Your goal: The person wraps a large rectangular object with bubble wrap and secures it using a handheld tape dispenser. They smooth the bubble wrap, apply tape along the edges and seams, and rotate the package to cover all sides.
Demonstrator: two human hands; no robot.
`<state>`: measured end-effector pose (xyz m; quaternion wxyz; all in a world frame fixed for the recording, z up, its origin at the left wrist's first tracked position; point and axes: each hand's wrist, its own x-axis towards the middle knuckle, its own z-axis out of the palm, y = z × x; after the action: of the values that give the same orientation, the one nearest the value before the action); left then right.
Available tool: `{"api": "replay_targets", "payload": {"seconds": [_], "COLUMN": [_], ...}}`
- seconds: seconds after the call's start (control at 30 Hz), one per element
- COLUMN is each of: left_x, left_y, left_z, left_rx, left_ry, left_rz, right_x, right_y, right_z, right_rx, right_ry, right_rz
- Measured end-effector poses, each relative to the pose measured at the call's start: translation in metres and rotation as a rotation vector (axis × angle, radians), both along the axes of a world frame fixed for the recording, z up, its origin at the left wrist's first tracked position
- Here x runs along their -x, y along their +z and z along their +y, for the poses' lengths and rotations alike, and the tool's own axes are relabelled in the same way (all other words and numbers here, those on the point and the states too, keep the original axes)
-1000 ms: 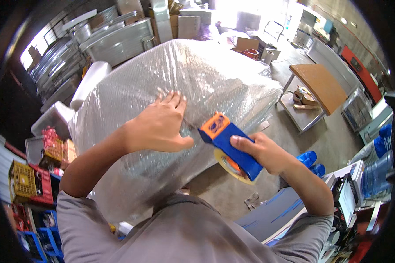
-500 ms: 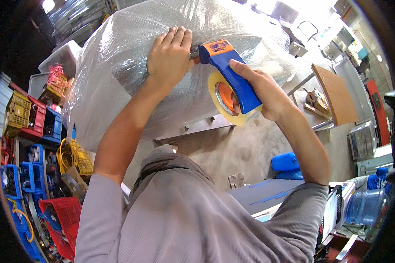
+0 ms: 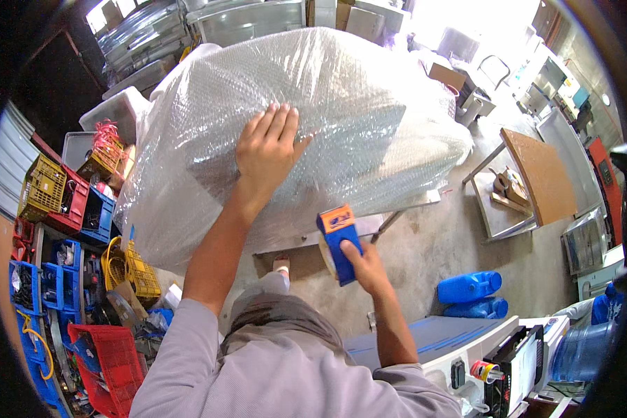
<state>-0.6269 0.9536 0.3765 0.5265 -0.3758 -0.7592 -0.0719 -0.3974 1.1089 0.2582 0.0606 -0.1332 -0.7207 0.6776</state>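
Note:
A large bulky item wrapped in clear bubble wrap (image 3: 341, 139) rests on a metal-legged stand before me. My left hand (image 3: 266, 150) lies flat on its near side, fingers stretched and pointing away. In my right hand (image 3: 366, 268) is a blue tape dispenser (image 3: 345, 244) with an orange top end, its handle gripped by the fingers. It is held upright, low and close to my body, near the lower edge of the wrap. Most of its tape roll is hidden behind the handle.
Yellow, red and blue crates (image 3: 45, 188) line the left side, with a red basket (image 3: 108, 369) nearer me. On the right stands a metal-framed table with a brown board (image 3: 540, 174). Blue jerrycans (image 3: 470, 287) lie on the floor beside a grey worktop (image 3: 425, 338).
My right hand has brought the tape dispenser down and toward me, away from the upper face of the wrap. The left hand stays pressed on the wrap. My view has shifted back slightly.

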Motion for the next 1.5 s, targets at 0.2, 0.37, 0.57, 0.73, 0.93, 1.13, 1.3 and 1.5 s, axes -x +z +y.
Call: {"api": "replay_targets", "payload": {"seconds": [0.2, 0.37, 0.57, 0.73, 0.93, 1.13, 1.3, 1.5], "left_x": [0.001, -0.005, -0.009, -0.037, -0.040, -0.040, -0.045, -0.046], "left_y": [0.009, 0.026, 0.024, -0.074, -0.100, -0.137, -0.141, -0.261], "left_z": [-0.002, 0.000, 0.014, -0.002, -0.007, 0.001, 0.008, -0.019], "left_rx": [0.011, 0.243, 0.683, 0.832, 1.046, 1.174, 1.254, 1.408], "left_ry": [-0.049, 0.020, -0.206, -0.372, -0.048, -0.027, 0.080, 0.144], "left_rz": [-0.022, -0.233, -0.179, -0.552, -0.049, 0.060, 0.172, 0.181], "right_x": [0.087, 0.086, 0.050, 0.053, 0.044, 0.071, 0.020, -0.070], "right_y": [-0.024, -0.001, -0.056, -0.169, -0.178, -0.144, -0.156, -0.256], "right_z": [-0.005, -0.002, -0.008, -0.022, -0.017, 0.011, -0.014, -0.059], "right_rx": [-0.001, 0.063, 0.007, 0.020, -0.084, -0.471, -0.873, -0.397], "right_ry": [0.073, 0.082, 0.028, 0.013, 0.047, 0.185, 0.377, 0.167], "right_rz": [-0.213, -0.196, -0.205, -0.245, -0.327, -0.695, -0.804, -0.884]}}
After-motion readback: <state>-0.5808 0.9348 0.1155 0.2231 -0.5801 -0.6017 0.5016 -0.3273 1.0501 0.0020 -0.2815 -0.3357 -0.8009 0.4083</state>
